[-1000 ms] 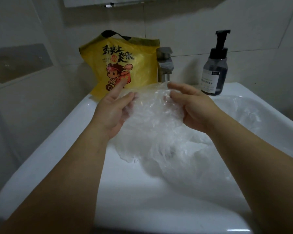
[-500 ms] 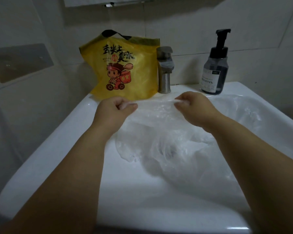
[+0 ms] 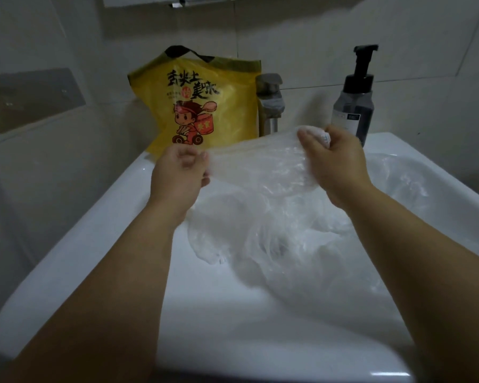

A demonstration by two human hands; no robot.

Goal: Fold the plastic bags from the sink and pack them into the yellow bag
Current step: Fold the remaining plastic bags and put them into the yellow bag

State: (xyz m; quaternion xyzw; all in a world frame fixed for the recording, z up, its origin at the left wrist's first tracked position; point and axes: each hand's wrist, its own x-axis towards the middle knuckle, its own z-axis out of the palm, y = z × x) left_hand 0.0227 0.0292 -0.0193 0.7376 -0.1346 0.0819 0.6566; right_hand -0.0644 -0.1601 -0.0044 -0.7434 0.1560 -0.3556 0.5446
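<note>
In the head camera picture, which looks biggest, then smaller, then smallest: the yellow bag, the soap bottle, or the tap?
1. yellow bag, clearly biggest.
2. soap bottle, tall but narrow.
3. tap, smallest, its base partly hidden by the clear plastic bag.
All three stand about equally far back.

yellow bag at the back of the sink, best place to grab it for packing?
Take the yellow bag by the black handle loop at its top edge, coming from above and in front. It stands upright against the wall, left of the tap, so the loop is the clearest exposed part. Probably use the left hand; both hands hold the clear bag now.
</note>
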